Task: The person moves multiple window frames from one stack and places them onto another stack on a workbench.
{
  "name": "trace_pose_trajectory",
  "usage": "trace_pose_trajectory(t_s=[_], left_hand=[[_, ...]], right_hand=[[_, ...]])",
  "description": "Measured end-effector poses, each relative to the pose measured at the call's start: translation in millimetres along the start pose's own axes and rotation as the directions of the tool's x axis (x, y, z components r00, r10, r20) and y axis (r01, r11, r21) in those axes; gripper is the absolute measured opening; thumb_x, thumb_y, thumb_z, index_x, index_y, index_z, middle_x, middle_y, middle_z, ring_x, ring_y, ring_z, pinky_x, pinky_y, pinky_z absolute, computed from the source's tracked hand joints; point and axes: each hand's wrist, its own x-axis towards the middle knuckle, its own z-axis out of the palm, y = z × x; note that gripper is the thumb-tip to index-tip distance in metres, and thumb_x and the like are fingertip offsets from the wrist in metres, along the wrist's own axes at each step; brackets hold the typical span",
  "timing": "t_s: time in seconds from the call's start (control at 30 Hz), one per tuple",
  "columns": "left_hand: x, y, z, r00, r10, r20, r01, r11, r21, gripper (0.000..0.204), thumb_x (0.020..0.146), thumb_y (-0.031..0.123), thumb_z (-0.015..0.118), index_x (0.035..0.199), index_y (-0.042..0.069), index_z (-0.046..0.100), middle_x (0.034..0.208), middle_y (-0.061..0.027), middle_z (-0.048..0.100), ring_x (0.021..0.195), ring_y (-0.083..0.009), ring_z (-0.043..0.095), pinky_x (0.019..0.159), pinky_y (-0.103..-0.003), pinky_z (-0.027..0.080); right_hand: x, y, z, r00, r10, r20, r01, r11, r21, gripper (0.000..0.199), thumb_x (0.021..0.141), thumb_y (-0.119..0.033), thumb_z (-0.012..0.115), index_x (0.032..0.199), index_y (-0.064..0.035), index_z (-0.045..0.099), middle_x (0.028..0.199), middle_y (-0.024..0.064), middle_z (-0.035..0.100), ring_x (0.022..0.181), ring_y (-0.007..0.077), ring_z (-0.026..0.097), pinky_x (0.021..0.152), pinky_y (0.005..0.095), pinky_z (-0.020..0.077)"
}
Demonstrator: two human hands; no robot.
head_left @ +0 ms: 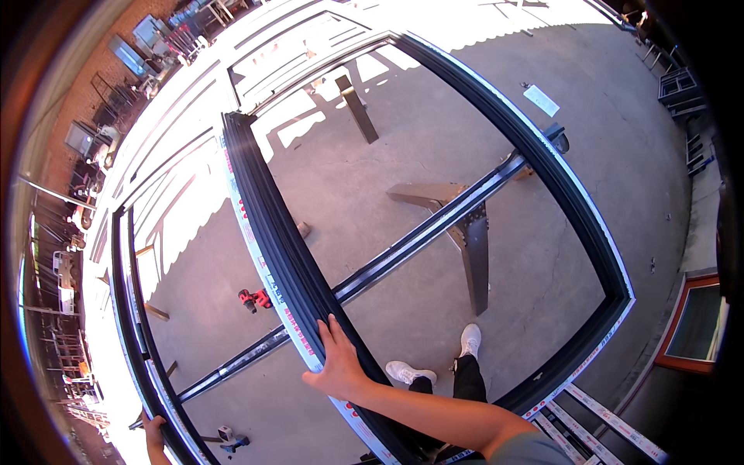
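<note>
Dark aluminium frame (542,155): two hands, left (155,432), right (337,364), on it.

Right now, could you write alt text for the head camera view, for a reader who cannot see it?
Seen from above, a person's right hand presses flat on a long dark metal frame bar lying across a large dark window frame raised on metal stands over a concrete floor. The left hand grips the frame's left side, and a red power drill lies on the floor.
</note>
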Motion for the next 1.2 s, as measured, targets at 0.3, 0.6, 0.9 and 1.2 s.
trace_pose_trajectory(t_s=[0.3, 0.6, 0.9, 1.2], left_hand=[[43, -65, 21, 0.996, -0.069, -0.051, 0.066, 0.995, -0.072, 0.085, 0.062, 0.005, 0.055, 0.147, 0.007, 0.045, 0.101, -0.0084, 0.062, 0.085, -0.0254, 0.061, 0.076, -0.033, 0.054], [70, -135, 37, 0.992, -0.095, -0.088, 0.096, 0.995, -0.002, 0.089, 0.066, 0.002, 0.058, 0.153, 0.004, 0.039, 0.096, -0.0063, 0.061, 0.076, -0.0192, 0.058, 0.067, -0.029, 0.049], [84, -149, 52, 0.996, -0.077, -0.037, 0.076, 0.997, -0.02, 0.083, 0.066, 0.001, 0.057, 0.148, 0.003, 0.044, 0.096, -0.0071, 0.06, 0.078, -0.0206, 0.059, 0.068, -0.031, 0.051], [49, -134, 78, 0.927, 0.31, -0.21, -0.116, 0.771, 0.626, 0.089, 0.078, 0.009, 0.062, 0.16, 0.006, 0.027, 0.148, -0.0296, 0.044, 0.134, -0.0412, 0.047, 0.113, -0.044, 0.038]], right_hand=[[0, -5, 1, 0.999, 0.017, -0.028, -0.02, 0.992, -0.123, 0.107, 0.075, -0.033, 0.075, 0.158, 0.0066, 0.02, 0.163, 0.0337, 0.014, 0.154, 0.0469, 0.015, 0.123, 0.0516, 0.0196], [-1, -14, 7, 0.998, -0.007, -0.064, -0.006, 0.981, -0.192, 0.105, 0.074, -0.029, 0.075, 0.156, 0.0093, 0.022, 0.162, 0.0355, 0.016, 0.152, 0.0493, 0.021, 0.122, 0.0524, 0.024], [0, -10, 14, 0.991, -0.047, -0.123, 0.022, 0.98, -0.196, 0.104, 0.072, -0.026, 0.076, 0.153, 0.0137, 0.024, 0.161, 0.0368, 0.019, 0.147, 0.0517, 0.029, 0.119, 0.0483, 0.0323], [-1, -5, 18, 0.983, -0.075, -0.166, 0.04, 0.978, -0.207, 0.104, 0.074, -0.027, 0.075, 0.154, 0.0132, 0.023, 0.161, 0.037, 0.019, 0.148, 0.0491, 0.029, 0.119, 0.0458, 0.0334]])
